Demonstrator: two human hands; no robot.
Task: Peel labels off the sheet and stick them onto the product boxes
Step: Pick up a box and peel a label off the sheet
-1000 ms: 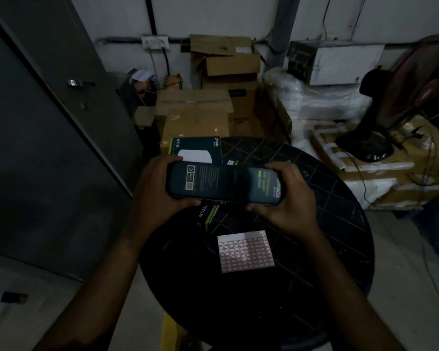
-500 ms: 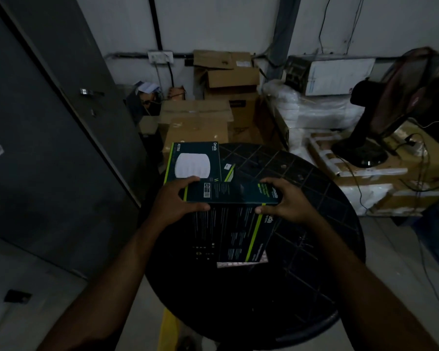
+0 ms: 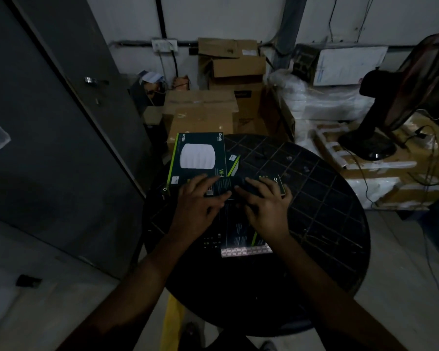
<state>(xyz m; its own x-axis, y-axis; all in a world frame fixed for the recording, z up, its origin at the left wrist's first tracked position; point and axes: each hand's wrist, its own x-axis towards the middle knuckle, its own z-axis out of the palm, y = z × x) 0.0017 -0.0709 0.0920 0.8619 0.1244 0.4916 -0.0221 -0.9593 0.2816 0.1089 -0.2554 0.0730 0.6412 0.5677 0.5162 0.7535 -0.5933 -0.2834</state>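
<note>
Two flat hands, left hand (image 3: pixel 197 209) and right hand (image 3: pixel 264 211), fingers spread, gripping nothing, rest on the dark box (image 3: pixel 235 224); we should slide it clear of the label sheet (image 3: pixel 246 250).

product box (image 3: pixel 235 224): matt dark card | label sheet (image 3: pixel 246 250): glossy paper | table (image 3: pixel 322 224): dull, scuffed black top

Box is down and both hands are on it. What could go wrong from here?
1. The near box lies over most of the label sheet; only a strip shows, so pulling it out may crease labels.
2. The box behind overhangs the round table edge; a nudge from the left hand might tip it.
3. Dim light could hide label misalignment under the right hand.
</note>
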